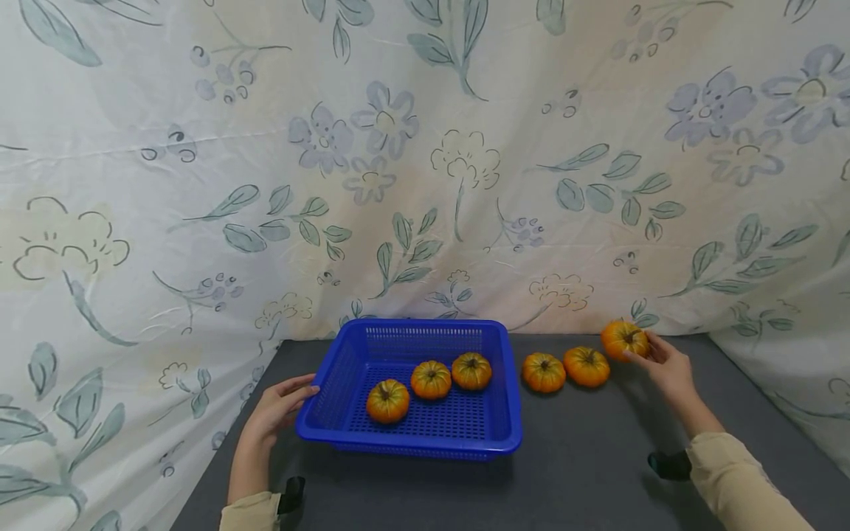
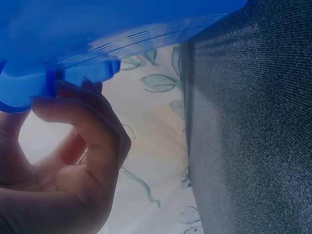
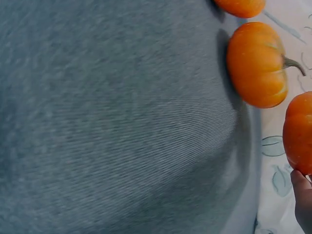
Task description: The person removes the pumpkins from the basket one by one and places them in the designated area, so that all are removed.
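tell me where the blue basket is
In the head view, the blue basket is lower centre, between the left hand at its rim and a loose pumpkin on the right.

Setting: This appeared to be a makeshift draped booth, resembling a small recording set; the wider room could not be identified.
Walls: Creased pale cloth (image 1: 458, 184) with a floral print hung behind the bench (image 1: 584, 457) and along both its sides.
Bench surface: Dark grey and finely ribbed, it met the drapery at the far edge.
Wares: A blue plastic basket (image 1: 425, 446) and small orange pumpkins (image 1: 543, 372) fitted home or shop alike.
Wrists: Dark devices (image 1: 669, 465) were worn at both.
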`<state>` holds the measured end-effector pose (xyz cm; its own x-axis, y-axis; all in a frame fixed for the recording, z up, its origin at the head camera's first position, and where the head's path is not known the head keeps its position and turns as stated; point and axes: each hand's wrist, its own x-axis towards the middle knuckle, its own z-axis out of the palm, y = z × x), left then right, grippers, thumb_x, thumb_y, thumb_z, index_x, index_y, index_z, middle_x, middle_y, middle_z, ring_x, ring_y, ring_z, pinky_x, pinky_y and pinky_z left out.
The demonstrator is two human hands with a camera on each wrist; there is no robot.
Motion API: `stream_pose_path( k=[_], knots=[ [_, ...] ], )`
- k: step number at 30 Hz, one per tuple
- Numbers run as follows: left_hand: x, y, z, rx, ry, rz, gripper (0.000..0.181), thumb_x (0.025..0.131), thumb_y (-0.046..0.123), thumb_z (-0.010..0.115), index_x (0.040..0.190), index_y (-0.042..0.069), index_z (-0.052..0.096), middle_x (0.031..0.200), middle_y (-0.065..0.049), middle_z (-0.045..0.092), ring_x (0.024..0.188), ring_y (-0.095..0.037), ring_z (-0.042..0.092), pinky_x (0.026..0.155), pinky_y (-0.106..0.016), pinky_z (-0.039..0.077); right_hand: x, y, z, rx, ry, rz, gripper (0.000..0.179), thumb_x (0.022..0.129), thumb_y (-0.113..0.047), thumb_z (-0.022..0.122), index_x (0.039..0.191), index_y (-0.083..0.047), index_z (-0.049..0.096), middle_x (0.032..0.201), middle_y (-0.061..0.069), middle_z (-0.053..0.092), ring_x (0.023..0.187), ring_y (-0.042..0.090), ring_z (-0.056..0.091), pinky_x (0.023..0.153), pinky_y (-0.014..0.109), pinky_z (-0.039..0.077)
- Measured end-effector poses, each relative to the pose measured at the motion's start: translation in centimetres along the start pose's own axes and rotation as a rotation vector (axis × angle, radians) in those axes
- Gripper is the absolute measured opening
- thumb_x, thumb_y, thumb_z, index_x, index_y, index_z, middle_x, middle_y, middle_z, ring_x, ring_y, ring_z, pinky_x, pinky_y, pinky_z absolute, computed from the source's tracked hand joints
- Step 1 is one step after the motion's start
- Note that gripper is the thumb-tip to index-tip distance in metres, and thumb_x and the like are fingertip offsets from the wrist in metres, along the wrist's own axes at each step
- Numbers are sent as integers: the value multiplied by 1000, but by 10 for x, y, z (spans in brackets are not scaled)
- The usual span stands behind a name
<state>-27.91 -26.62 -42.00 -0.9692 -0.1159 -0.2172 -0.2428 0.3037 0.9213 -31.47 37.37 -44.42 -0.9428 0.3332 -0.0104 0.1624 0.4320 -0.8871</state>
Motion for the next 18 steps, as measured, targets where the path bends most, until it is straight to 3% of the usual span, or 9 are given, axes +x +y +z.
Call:
stream_pose_path(
  k=[11, 18],
  knots=[
    [-1, -1, 0, -7, 4, 1, 61, 91, 34, 68, 141, 3, 50, 128, -11, 64, 98, -15, 68, 80, -35, 57, -3, 19, 0, -129, -38, 51, 79, 96, -30, 60, 152, 5, 16, 154, 34, 20, 139, 53, 27, 110, 60, 31],
    [0, -1, 0, -20, 2, 0, 62, 91, 33, 69, 141, 3, 50, 127, -11, 65, 97, -15, 68, 79, -36, 58, -1, 23, 2, -135, -37, 107, 82, 95, -34, 60, 153, 2, 14, 155, 32, 16, 141, 52, 23, 112, 60, 28]
  ],
)
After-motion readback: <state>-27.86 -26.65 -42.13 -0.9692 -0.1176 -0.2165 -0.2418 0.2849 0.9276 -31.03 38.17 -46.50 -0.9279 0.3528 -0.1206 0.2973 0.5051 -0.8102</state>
